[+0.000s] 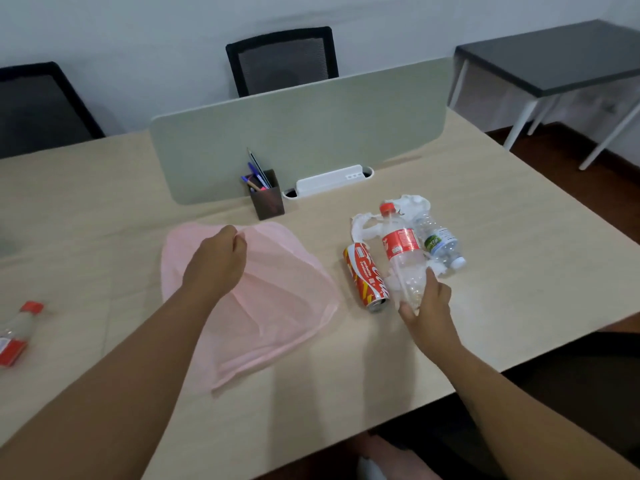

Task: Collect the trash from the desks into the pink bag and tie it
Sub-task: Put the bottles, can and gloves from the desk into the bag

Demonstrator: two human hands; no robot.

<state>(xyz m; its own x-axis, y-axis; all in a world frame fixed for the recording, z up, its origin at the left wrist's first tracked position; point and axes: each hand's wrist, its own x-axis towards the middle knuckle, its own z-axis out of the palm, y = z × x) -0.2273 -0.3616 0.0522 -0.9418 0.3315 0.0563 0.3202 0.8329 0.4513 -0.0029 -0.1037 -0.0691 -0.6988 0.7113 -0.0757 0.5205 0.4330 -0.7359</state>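
Fingers of the left hand [221, 258] pinch the far rim of the pink bag [277, 306], apparently lifting its mouth open on the desk [519, 237]. The right hand [427, 299] wraps the base of a red-capped cola bottle [401, 251], ready for bagging. A cola can [365, 275], a water bottle [440, 244] and crumpled paper [363, 225] wait beside it; another bottle [17, 330] lies far left.

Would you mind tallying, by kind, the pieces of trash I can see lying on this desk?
Plastic bottles: 3 – red-label bottle in the right hand, green-label bottle, far-left bottle
Soda cans: 1 – red can
Crumpled white paper: 1 clump, pieces uncountable
Total: 5

The left hand pinches the pink bag.
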